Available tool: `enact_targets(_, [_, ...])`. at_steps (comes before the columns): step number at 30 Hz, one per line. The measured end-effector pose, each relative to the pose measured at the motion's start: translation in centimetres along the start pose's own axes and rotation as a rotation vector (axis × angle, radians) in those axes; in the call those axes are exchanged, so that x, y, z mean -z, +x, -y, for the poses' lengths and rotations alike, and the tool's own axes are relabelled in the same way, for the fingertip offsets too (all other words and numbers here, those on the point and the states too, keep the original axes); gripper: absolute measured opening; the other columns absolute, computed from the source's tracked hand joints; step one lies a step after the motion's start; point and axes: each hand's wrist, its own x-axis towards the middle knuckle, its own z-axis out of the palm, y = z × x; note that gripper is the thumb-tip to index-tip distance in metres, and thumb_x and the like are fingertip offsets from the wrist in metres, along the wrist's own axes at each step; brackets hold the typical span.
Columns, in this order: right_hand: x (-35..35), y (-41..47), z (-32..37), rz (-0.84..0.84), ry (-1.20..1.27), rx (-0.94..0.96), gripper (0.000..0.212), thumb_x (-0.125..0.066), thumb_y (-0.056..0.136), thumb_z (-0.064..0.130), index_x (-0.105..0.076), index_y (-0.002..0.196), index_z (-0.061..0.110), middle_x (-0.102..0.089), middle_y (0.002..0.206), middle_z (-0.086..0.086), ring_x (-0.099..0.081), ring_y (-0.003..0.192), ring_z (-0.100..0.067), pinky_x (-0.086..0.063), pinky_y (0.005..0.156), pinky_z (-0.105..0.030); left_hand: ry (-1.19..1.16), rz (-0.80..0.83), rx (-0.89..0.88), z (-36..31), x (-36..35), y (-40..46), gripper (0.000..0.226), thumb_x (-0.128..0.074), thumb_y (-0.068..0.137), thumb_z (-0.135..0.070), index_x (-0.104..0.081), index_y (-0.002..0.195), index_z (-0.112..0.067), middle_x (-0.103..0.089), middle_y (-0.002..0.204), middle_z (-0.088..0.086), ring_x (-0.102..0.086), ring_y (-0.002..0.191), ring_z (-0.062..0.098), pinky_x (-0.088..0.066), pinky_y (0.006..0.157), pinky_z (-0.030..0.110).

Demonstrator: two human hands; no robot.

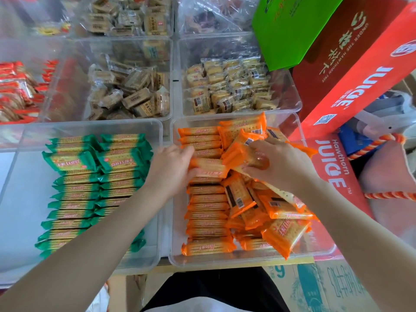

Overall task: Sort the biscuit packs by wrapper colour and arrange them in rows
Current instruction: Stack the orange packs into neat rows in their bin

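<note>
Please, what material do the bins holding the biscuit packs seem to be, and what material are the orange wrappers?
The bin around the orange packs looks like clear rigid plastic: the contents and the red juice carton show through its walls, and its rim is glossy. The orange wrappers look like thin glossy plastic film: they shine, crinkle at the ends, and the biscuits show through the clear middle.

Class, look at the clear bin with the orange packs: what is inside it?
The clear bin holds orange biscuit packs: a neat row on its left, a loose heap on its right. Both hands cover some packs; whatever lies under the heap is hidden.
</note>
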Motion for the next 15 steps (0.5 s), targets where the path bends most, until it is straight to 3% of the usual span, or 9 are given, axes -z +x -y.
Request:
enact_targets(6, [-0.6,-1.0,3.4,0.148,-0.168,0.257,0.055,-0.048,0.084,0.061,-0.041,0.133,0.034,-0.05,0.12,0.007,-0.06,0.096,-0.021,-0.044,0.061,-0.028,0.25,0.083,-0.061,-1.0,-1.4,0.5,0.04,-0.086,0.046,-0.036,-0.058,0.065,-0.014,-0.059,0.061,0.001,-0.058,0.067,0.026,-0.029,0.066,0.033])
enact_targets(8, [-1.1,-1.1,5.0,0.169,-0.254,0.316,0.052,-0.048,0.087,0.056,-0.04,0.133,0.033,-0.049,0.118,0.003,-0.06,0.091,-0.022,-0.039,0.057,-0.029,0.299,0.154,-0.04,-1.2,-1.0,0.9,0.038,-0.08,0.06,-0.041,-0.06,0.079,-0.015,-0.063,0.076,0.002,-0.058,0.081,0.026,-0.036,0.072,0.034])
enact_targets(11, [-2.9,-0.8,7.1,0.157,-0.377,0.345,0.041,-0.048,0.092,0.044,-0.045,0.125,0.02,-0.05,0.114,-0.002,-0.062,0.084,-0.022,-0.034,0.053,-0.03,0.289,0.232,-0.026,-1.0,-1.3,1.7,0.037,-0.056,0.086,-0.045,-0.052,0.109,-0.016,-0.059,0.111,0.001,-0.048,0.112,0.025,-0.029,0.092,0.033])
enact_targets(15, [-4.5,0.1,8.5,0.116,-0.433,0.298,0.026,-0.047,0.096,0.024,-0.048,0.119,0.013,-0.052,0.117,-0.007,-0.062,0.088,-0.022,-0.031,0.054,-0.03,0.153,0.346,-0.146,0.7,-0.2,2.6,0.026,-0.05,0.091,-0.04,-0.054,0.105,-0.019,-0.059,0.107,-0.002,-0.053,0.105,0.02,-0.032,0.093,0.032])
